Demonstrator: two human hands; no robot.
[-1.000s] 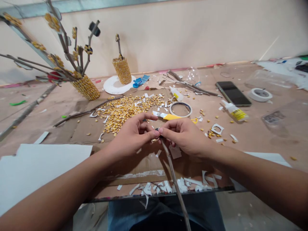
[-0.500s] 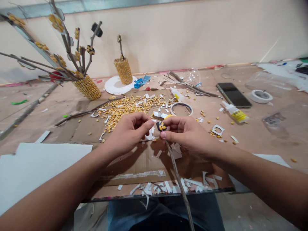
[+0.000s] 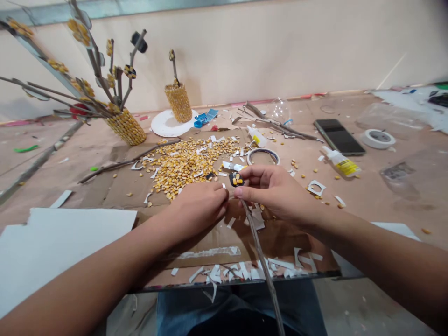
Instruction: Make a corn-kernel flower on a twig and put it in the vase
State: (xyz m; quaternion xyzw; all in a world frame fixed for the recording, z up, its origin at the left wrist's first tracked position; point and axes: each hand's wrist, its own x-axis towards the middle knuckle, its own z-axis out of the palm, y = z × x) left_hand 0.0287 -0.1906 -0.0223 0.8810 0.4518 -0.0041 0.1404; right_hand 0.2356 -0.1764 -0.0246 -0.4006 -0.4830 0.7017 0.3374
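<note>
The right hand (image 3: 273, 191), just right of the frame's centre, is pinched nearly closed, thumb and forefinger gripping a small flat black piece (image 3: 231, 179) faced with glossy yellow kernels set like petals. A thin, knotty brown stick (image 3: 257, 245) runs from under that thumb down to the bottom edge of the frame. The left hand (image 3: 201, 203), at centre, is turned back-upward with its fingers curled in; whether they hold anything cannot be told. Beneath both lies smooth brown cardboard (image 3: 213, 240) crossed by a shiny, wrinkled strip of clear tape (image 3: 210, 252). Just above the left hand spreads a heap of hard, rounded corn kernels (image 3: 184, 163) mixed with paper scraps, and a bare, crooked twig (image 3: 122, 165) stretches along its left side. Right of the heap are a ring-shaped tape roll (image 3: 263, 157) and a soft plastic glue bottle (image 3: 257, 136); farther right, a second bottle (image 3: 341, 162) lies near a flat, glossy phone (image 3: 339, 136). Stiff white sheets (image 3: 70, 247) fill the lower left. In the upper left, a kernel-covered cylinder (image 3: 126, 127) holds rough branches, and a smaller, bumpy kernel cup (image 3: 178, 102) stands on a white disc (image 3: 159, 125).
</note>
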